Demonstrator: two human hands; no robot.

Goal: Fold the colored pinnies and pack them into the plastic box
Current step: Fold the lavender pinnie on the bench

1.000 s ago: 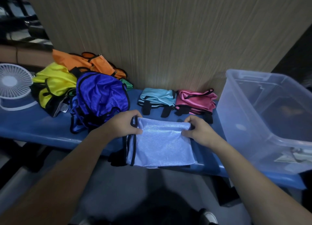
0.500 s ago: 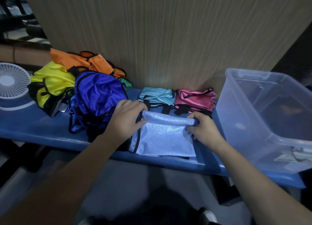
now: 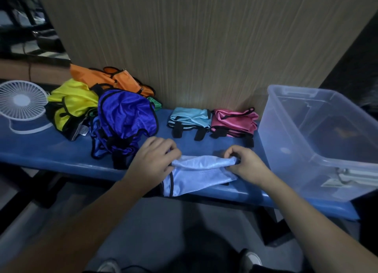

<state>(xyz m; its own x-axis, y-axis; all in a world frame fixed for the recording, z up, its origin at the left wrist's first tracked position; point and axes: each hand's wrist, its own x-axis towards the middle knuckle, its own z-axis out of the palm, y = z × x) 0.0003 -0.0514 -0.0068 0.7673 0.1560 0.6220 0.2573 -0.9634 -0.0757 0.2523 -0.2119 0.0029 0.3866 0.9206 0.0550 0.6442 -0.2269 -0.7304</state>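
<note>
On a blue bench (image 3: pixel 51 150), pinching with left hand (image 3: pixel 153 162) and right hand (image 3: pixel 246 163) the 2 ends of a light, limp, slippery pale-blue pinny (image 3: pixel 201 173) between them; best gripped at its rolled edge.

Pale blue pinny (image 3: pixel 201 175): thin cloth, fine mesh weave, faint sheen, black trim
Royal blue pinny (image 3: pixel 124 119): satiny cloth, glossy, crumpled
Yellow pinny (image 3: pixel 70 100), orange pinny (image 3: pixel 106 79): shiny synthetic cloth
Pink pinny (image 3: pixel 235 119): glossy cloth; aqua pinny (image 3: pixel 191 116): softer sheen
Box (image 3: pixel 286 129): clear plastic, smooth, slightly frosted
Bench (image 3: pixel 51 148): blue, smooth, semi-gloss
Wall (image 3: pixel 194 37): wood-grain panel, matt, fine vertical streaks
Fan (image 3: pixel 21 100): white plastic grille
</note>
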